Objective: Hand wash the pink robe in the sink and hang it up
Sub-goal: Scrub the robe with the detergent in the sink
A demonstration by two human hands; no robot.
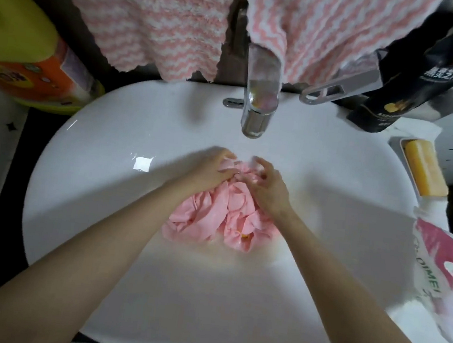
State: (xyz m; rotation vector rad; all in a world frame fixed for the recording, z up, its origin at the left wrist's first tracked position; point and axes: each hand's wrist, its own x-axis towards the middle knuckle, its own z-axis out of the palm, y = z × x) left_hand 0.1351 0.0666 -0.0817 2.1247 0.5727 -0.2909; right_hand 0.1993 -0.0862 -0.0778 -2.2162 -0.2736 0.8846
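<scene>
Down in the white sink (103,158), below the chrome faucet (259,102), your pink robe (215,217) lies bunched and wet. Your left hand (211,169) and right hand (269,187) both grip its far end, fingers curled into the cloth. Yellow soap (425,170) sits at your right.

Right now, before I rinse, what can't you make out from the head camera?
All in the head view:
- Sink drain: hidden under the pink robe.
- Robe's sleeves and collar: lost in bunched folds gripped by the left hand and right hand.
- Faucet: whether water runs is too blurred to tell.
- Yellow bottle: cut off by the left edge, label blurred.
- Black pouch: print too small to read.
</scene>
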